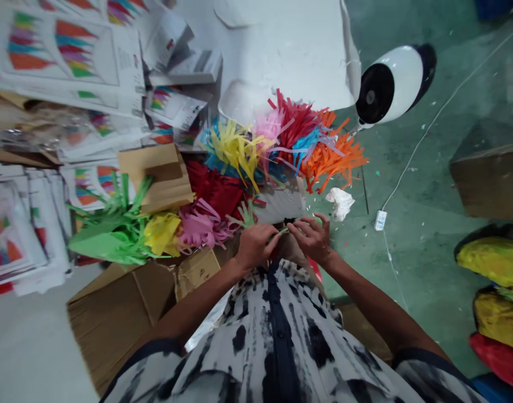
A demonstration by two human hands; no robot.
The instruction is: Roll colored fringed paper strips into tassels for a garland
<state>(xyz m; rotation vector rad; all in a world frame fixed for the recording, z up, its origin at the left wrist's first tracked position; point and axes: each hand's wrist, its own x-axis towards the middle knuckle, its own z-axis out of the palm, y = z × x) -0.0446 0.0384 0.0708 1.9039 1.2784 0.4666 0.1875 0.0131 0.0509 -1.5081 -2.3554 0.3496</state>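
Note:
In front of my body I hold a light green paper tassel [245, 215] between both hands. Its fringe sticks out past the fingers of my left hand [257, 245], which is closed on it. My right hand [311, 239] pinches the narrow twisted middle, and a bit of green shows beyond its fingers. Just past my hands lie pink fringed paper [206, 225] and dark red fringed paper [217, 190]. Farther up is a heap with a yellow tassel [238, 146], a red tassel [298, 120] and an orange tassel [334, 154].
Green fringed paper [109, 235] and a yellow piece [163, 232] lie left, beside a folded brown card [158, 176]. Printed packages [67, 53] are stacked at upper left. An open cardboard box [122, 313] stands below. On the floor are a black-and-white appliance [401, 84] and a power strip [380, 220].

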